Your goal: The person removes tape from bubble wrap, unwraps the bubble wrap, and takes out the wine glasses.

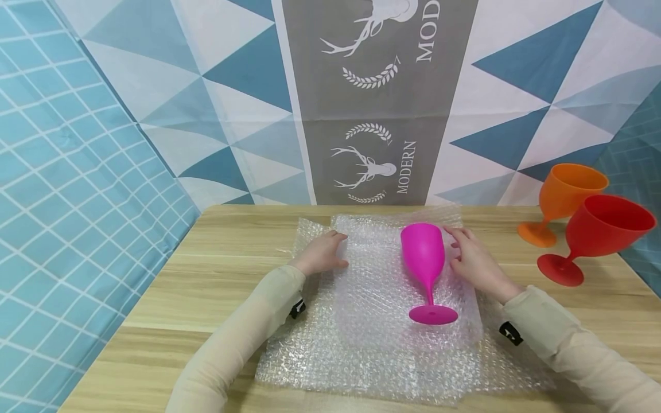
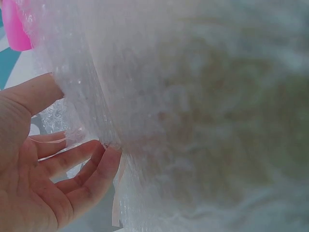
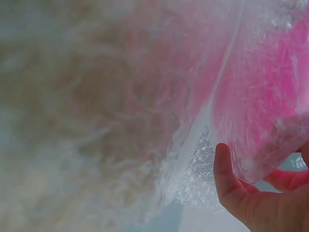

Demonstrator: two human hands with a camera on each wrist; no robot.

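Observation:
A magenta plastic goblet [image 1: 423, 252] lies on its side on the upper piece of clear bubble wrap [image 1: 372, 287], its bowl toward the wall and its round foot toward me. At that piece's left edge, my left hand [image 1: 322, 253] holds the wrap, with thumb and bent fingers about it in the left wrist view. My right hand [image 1: 480, 264] grips the right edge, close beside the goblet's bowl. In the right wrist view the goblet's pink [image 3: 275, 82] shows blurred through the wrap, and some fingers are hidden behind it.
An orange goblet [image 1: 565, 192] and a red goblet [image 1: 601, 232] stand at the table's right side. Larger bubble wrap sheets [image 1: 310, 355] lie flat underneath on the wooden table [image 1: 196, 287]. Patterned cloth [image 1: 242, 132] hangs behind the table.

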